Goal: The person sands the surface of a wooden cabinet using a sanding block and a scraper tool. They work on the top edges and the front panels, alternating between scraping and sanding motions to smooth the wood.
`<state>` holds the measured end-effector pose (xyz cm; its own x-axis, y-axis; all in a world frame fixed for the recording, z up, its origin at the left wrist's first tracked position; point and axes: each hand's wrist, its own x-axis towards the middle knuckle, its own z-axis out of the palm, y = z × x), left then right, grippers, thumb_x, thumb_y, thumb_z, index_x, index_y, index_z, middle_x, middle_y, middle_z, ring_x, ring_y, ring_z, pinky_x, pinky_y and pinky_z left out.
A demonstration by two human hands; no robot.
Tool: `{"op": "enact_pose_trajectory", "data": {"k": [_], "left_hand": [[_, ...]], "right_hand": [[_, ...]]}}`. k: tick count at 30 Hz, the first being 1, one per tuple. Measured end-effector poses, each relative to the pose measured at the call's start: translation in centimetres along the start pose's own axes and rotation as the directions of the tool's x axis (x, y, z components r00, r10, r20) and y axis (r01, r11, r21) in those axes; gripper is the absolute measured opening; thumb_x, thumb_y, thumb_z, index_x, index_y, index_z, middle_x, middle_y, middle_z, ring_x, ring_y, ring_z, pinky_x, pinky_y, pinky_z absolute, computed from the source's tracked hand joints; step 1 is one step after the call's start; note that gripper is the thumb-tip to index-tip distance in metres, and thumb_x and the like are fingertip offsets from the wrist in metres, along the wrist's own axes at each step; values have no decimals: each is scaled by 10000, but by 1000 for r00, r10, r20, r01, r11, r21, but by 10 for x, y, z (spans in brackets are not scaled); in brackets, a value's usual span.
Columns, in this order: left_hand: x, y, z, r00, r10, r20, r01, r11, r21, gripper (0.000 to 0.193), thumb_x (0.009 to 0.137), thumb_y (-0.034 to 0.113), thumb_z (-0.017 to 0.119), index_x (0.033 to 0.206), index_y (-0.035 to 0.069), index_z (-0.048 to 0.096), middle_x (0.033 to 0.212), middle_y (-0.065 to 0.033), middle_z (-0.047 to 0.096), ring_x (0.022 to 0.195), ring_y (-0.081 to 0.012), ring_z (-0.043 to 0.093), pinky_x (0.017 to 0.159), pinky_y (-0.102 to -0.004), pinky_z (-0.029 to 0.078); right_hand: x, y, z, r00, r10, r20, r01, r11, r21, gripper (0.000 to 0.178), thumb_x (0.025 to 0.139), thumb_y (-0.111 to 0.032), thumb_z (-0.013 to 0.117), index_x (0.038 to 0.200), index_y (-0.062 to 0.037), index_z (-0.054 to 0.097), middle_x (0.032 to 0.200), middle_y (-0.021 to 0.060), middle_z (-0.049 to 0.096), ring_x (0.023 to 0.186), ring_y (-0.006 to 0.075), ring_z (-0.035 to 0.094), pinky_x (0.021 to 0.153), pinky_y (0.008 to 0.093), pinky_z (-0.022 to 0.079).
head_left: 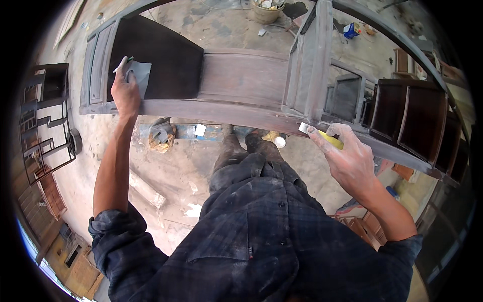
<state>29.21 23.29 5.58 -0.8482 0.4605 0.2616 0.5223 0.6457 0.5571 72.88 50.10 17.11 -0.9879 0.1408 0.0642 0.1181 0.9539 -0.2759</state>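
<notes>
In my right hand [352, 158] is a putty knife [336, 141] with a yellow handle, the fingers closed round it. Its short pale blade [303, 128] is at the front rail [241, 116] of a long wooden furniture frame. My left hand [125, 93] grips a thin, pale grey flat piece [142, 75] with a small green and white bit at the fingertips; its exact kind is unclear. That hand is over the left end of the frame, in front of a dark brown panel [156, 60]. Greyish residue covers much of the wood and my fingers.
An upright slatted partition [318, 65] divides the frame, with dark drawer-like panels [402, 121] at its right. Beyond are a bucket [267, 12] of scraps and a blue can [351, 30]. A plastic bag [161, 136] and small white cup [279, 142] lie near my feet.
</notes>
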Motion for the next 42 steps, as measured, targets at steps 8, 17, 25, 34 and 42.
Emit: {"op": "enact_pose_trajectory", "data": {"k": [8, 17, 25, 34, 42], "left_hand": [[2, -3, 1, 999, 28, -16, -28, 999, 28, 462, 971, 48, 552, 1426, 125, 576, 1292, -115, 701, 1205, -272, 662, 1032, -351, 481], [2, -6, 2, 997, 69, -33, -69, 997, 23, 460, 968, 51, 559, 1421, 128, 578, 1272, -130, 706, 1177, -293, 675, 1009, -362, 498], [2, -4, 3, 997, 66, -35, -65, 997, 30, 464, 966, 50, 560, 1423, 125, 581, 1268, -132, 708, 1177, -295, 675, 1006, -366, 500], [1, -1, 1, 998, 54, -37, -53, 998, 14, 465, 962, 48, 560, 1421, 121, 579, 1268, -134, 707, 1184, -296, 672, 1017, -362, 495], [4, -13, 4, 995, 89, -43, -87, 995, 52, 459, 972, 56, 570, 1422, 143, 581, 1284, -121, 703, 1190, -279, 673, 1007, -363, 502]], "right_hand": [[8, -5, 4, 1000, -3, 11, 3, 1000, -8, 547, 752, -16, 676, 1279, -157, 712, 1098, 113, 602, 902, 246, 672, 688, 328, 578], [5, -5, 6, 999, -32, 24, 32, 999, -17, 548, 751, -25, 679, 1283, -154, 709, 1104, 117, 603, 910, 251, 672, 699, 326, 583], [7, -6, 7, 999, -38, 18, 39, 999, -22, 583, 745, -9, 666, 1311, -147, 691, 1084, 106, 603, 942, 247, 662, 697, 323, 583], [9, -8, 11, 998, -53, -22, 53, 999, -7, 580, 769, 2, 660, 1329, -148, 678, 1067, 98, 597, 886, 242, 663, 675, 319, 578], [29, -18, 15, 988, 88, -130, -60, 976, 211, 537, 788, 16, 722, 1315, -55, 651, 1073, 116, 576, 835, 256, 664, 657, 336, 562]]}}
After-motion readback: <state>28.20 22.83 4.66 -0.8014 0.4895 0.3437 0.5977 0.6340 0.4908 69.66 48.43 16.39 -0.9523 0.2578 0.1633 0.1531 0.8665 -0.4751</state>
